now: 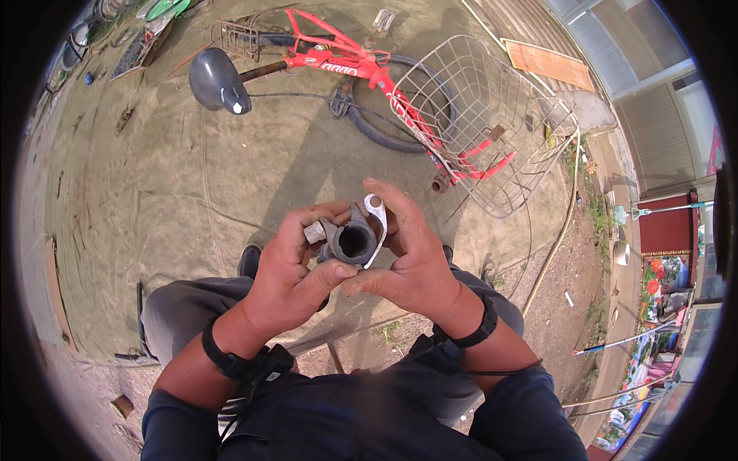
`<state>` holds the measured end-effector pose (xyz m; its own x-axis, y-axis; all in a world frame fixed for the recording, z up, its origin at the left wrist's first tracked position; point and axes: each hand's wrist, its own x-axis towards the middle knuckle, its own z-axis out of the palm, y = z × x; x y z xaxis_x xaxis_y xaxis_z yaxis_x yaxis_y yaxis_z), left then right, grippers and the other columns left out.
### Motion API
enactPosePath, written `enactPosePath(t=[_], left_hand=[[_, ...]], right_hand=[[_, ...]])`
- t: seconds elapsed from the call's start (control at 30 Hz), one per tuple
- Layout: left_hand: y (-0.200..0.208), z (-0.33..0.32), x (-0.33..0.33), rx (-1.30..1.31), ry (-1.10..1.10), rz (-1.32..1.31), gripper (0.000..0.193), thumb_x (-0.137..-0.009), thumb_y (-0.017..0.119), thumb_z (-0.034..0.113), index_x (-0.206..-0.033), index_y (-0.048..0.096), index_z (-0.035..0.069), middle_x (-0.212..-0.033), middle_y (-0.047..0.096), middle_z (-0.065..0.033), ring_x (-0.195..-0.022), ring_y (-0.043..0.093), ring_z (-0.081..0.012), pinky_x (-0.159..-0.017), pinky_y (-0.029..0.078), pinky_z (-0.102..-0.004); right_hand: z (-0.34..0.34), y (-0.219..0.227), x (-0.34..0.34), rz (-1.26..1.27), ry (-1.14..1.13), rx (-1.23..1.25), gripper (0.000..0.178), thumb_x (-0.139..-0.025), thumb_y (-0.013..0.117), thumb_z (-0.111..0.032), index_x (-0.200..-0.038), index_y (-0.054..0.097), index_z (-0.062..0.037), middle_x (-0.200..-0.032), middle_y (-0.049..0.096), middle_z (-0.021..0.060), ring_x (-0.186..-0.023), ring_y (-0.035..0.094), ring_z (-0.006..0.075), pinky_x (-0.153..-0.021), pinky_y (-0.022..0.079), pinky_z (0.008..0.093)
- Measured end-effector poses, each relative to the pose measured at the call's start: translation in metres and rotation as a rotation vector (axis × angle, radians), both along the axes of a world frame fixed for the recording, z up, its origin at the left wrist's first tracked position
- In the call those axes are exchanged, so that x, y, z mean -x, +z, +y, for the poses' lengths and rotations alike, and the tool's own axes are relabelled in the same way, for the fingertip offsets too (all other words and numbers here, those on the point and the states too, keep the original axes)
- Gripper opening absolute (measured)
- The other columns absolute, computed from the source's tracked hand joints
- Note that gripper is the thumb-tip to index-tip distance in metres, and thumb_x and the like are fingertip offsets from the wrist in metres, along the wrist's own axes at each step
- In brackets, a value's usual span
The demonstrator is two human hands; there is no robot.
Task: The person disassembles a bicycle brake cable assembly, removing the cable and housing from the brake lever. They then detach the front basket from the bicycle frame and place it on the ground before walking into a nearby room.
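A grey metal tube clamp (326, 251) is held up between my two hands, its round open end facing me. A bolt head (314, 232) sticks out on its left side, and a curved silver lever (380, 230) runs along its right side. My left hand (286, 269) grips the clamp from the left, thumb on the near rim. From the right, my right hand (415, 265) closes around the lever side, its thumb close to the left thumb. Most of the fingers behind the clamp are hidden.
A red bicycle frame (330, 60) lies on the ground ahead, with a black saddle (219, 81), a wheel (369, 134) and a wire basket (492, 92). A long pole (555, 244) lies at the right. Beyond it are a white cup (621, 252) and a building wall.
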<state>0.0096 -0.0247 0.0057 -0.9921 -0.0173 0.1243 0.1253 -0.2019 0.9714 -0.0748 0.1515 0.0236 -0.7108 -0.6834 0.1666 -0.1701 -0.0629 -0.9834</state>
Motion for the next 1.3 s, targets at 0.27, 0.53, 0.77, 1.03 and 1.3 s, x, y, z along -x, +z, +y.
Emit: enactPosePath(t=[0.27, 0.53, 0.77, 1.03, 1.3], left_hand=[[-0.002, -0.004, 0.0, -0.008, -0.063, 0.039, 0.048, -0.102, 0.054, 0.037, -0.132, 0.041, 0.001, -0.135, 0.048, -0.0145, -0.124, 0.049, -0.0186, -0.105, 0.04, -0.0364], [-0.003, -0.005, 0.0, -0.161, 0.042, -0.146, 0.048, -0.106, 0.038, 0.044, -0.126, 0.05, 0.002, -0.118, 0.059, -0.0083, -0.11, 0.056, -0.0141, -0.098, 0.044, -0.0309], [0.0, -0.006, 0.003, -0.299, 0.016, -0.152, 0.05, -0.105, 0.038, 0.047, -0.124, 0.051, 0.002, -0.112, 0.06, -0.0069, -0.105, 0.058, -0.0135, -0.094, 0.046, -0.0288], [-0.004, -0.004, 0.002, -0.261, 0.011, -0.113, 0.051, -0.105, 0.037, 0.048, -0.122, 0.052, 0.002, -0.111, 0.059, -0.0066, -0.103, 0.057, -0.0127, -0.091, 0.046, -0.028], [-0.003, -0.003, 0.002, -0.301, 0.031, -0.107, 0.05, -0.105, 0.037, 0.047, -0.122, 0.051, 0.002, -0.11, 0.059, -0.0067, -0.101, 0.058, -0.0129, -0.092, 0.046, -0.0289]], right_hand=[[0.007, 0.017, 0.001, 0.345, -0.099, -0.218, 0.084, -0.064, 0.093, -0.026, -0.134, 0.052, -0.0019, -0.118, 0.063, 0.016, -0.095, 0.071, 0.0258, -0.085, 0.058, 0.0342], [0.011, 0.024, 0.0, 0.463, -0.061, -0.241, 0.066, -0.073, 0.075, -0.014, -0.133, 0.053, 0.0014, -0.114, 0.065, 0.0147, -0.092, 0.07, 0.0218, -0.087, 0.058, 0.0354], [0.017, 0.025, 0.005, -0.033, 0.101, 0.032, 0.049, -0.087, 0.05, -0.007, -0.134, 0.053, 0.0068, -0.109, 0.067, 0.0171, -0.099, 0.069, 0.0252, -0.089, 0.056, 0.0351], [0.016, 0.022, 0.006, -0.258, 0.143, 0.04, 0.033, -0.101, 0.046, -0.009, -0.13, 0.057, 0.0051, -0.103, 0.069, 0.0143, -0.094, 0.069, 0.0207, -0.084, 0.055, 0.0329], [0.011, 0.004, 0.003, -0.485, 0.103, 0.178, 0.035, -0.101, 0.058, -0.019, -0.129, 0.056, 0.0019, -0.105, 0.068, 0.0124, -0.097, 0.067, 0.0193, -0.086, 0.054, 0.033]])
